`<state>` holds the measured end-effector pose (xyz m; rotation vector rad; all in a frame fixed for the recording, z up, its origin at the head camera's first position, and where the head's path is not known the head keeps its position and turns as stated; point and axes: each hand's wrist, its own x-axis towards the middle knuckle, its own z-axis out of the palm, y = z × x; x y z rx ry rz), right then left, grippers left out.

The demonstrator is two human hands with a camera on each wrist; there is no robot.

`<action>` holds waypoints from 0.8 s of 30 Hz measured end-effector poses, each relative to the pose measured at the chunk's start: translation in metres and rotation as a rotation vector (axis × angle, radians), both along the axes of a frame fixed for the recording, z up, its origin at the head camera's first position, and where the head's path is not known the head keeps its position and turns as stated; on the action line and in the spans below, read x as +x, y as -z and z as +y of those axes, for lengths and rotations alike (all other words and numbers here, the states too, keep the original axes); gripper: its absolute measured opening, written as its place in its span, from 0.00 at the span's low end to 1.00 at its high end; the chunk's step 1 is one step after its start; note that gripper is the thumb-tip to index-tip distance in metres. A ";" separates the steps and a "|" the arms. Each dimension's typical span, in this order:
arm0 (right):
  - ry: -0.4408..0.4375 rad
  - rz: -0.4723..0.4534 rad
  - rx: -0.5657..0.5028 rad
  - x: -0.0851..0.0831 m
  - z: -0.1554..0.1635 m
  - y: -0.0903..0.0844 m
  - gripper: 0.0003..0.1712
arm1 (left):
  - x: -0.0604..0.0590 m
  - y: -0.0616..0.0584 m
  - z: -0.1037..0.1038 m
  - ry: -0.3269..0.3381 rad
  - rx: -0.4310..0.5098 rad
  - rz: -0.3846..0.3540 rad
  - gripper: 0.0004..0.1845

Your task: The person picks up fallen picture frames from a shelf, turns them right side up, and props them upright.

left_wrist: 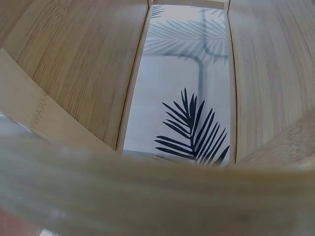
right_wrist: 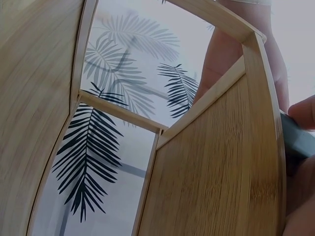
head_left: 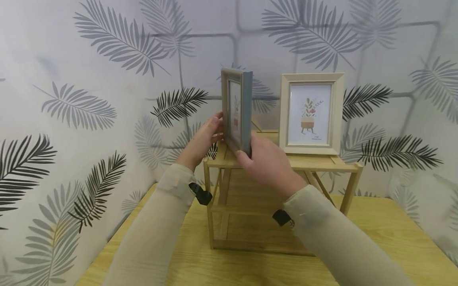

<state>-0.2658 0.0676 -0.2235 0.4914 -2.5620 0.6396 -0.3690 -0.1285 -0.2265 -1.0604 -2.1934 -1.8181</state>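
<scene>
Above the left part of a wooden shelf rack (head_left: 322, 163) stands a picture frame (head_left: 247, 111), turned nearly edge-on, its picture facing left and its blue-grey edge towards me. My right hand (head_left: 268, 161) grips the lower part of that near edge, thumb on the picture side. In the right wrist view, fingers (right_wrist: 302, 113) pinch the dark edge of the frame (right_wrist: 298, 135) beyond the rack's top. On the other side my left hand (head_left: 202, 141) holds the frame's far edge; its fingertips are partly hidden. The left wrist view shows only the rack and wall.
A second, cream picture frame (head_left: 311, 115) with a potted-plant print stands upright on the rack's right side, facing me. The rack rests on a yellow wood-grain table (head_left: 379, 226). Close behind rises a wall (head_left: 118, 24) with a leaf pattern.
</scene>
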 end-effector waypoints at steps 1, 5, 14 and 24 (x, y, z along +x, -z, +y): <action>0.004 -0.005 -0.004 0.000 0.000 0.000 0.33 | 0.000 0.000 0.000 -0.003 0.000 0.000 0.33; 0.012 -0.024 -0.009 0.000 0.002 -0.001 0.34 | 0.001 -0.001 -0.001 -0.024 -0.010 0.006 0.34; 0.025 -0.039 -0.001 0.001 0.005 -0.003 0.36 | 0.004 -0.001 -0.003 -0.054 -0.035 0.025 0.34; 0.042 -0.099 -0.017 0.000 0.010 -0.005 0.33 | 0.008 -0.003 -0.006 -0.135 -0.084 -0.025 0.35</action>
